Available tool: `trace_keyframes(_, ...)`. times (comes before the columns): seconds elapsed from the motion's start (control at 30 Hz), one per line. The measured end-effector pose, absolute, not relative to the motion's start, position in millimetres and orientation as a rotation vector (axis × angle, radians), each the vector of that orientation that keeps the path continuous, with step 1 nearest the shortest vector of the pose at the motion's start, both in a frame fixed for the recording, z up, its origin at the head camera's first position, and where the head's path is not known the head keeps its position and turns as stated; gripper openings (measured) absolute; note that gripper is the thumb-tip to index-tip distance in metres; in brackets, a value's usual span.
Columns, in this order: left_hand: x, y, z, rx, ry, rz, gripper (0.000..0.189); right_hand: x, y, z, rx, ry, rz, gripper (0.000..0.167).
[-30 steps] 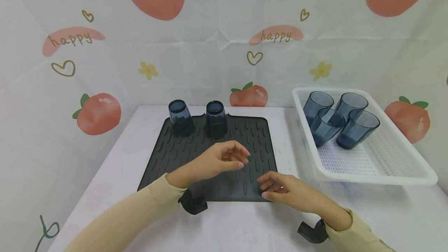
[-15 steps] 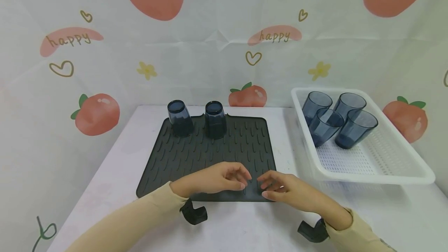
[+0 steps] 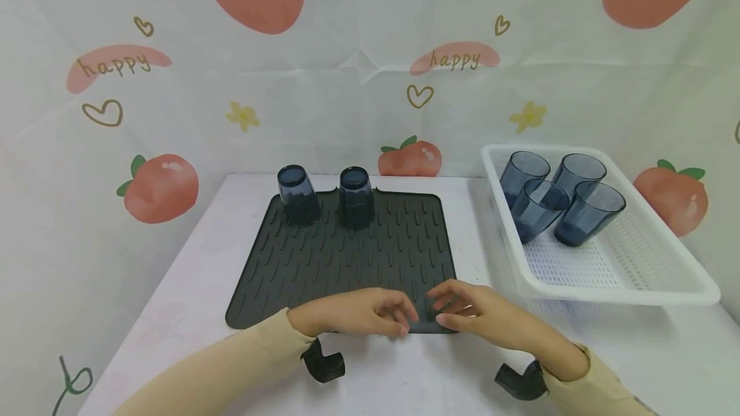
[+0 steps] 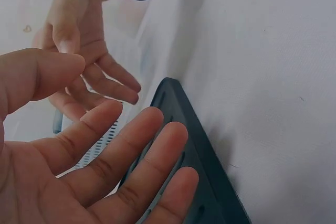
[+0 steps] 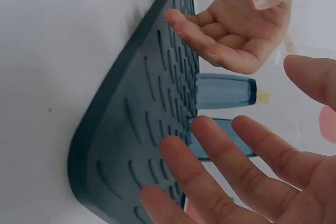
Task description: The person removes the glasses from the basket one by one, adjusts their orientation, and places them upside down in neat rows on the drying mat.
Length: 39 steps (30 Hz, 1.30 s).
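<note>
My left hand (image 3: 364,312) hovers over the front edge of a black ridged drying mat (image 3: 347,255), its fingers loosely bent around nothing. Facing it, my right hand (image 3: 485,312) is held near the mat's front right corner, relaxed and holding nothing. Two blue-tinted drinking glasses stand upside down at the back of the mat: a left glass (image 3: 299,201) and a right glass (image 3: 356,201). Both also show sideways in the right wrist view, one glass (image 5: 223,92) fully, the other partly behind my fingers.
To the right, a white plastic basket (image 3: 624,294) holds several blue-tinted glasses (image 3: 590,214), leaning mouth up toward its back left. A white table (image 3: 277,390) lies beneath. Behind rises a white cloth (image 3: 347,108) printed with peaches and hearts.
My left hand has drawn back from the middle of the mat to its front edge, next to my right hand. The right hand has barely moved, and the glasses stay where they were.
</note>
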State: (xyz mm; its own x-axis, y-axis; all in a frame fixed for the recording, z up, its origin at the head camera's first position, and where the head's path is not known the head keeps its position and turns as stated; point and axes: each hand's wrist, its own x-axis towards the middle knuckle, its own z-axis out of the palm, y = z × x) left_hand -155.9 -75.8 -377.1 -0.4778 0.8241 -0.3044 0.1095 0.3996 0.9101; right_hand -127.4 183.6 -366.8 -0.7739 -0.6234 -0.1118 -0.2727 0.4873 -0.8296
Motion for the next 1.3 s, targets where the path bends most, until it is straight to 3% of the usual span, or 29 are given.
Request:
trace_keyframes(0.77, -156.6, -73.7, -376.9, 0.811, 1.833, 1.118, 0.029, -128.5, 200.4, -320.8, -0.802, 2.629, -1.189, 0.028)
trace_keyframes(1.0, -157.9, -74.7, -379.2, 0.829, 1.836, 1.113, 0.029, -142.7, 213.1, -306.6, -0.869, 2.665, -1.411, 0.032)
trace_keyframes(1.3, -158.9, -76.1, -378.8, 0.817, 1.844, 1.111, 0.029, -170.7, 235.5, -291.6, -1.143, 2.413, -1.889, 0.043)
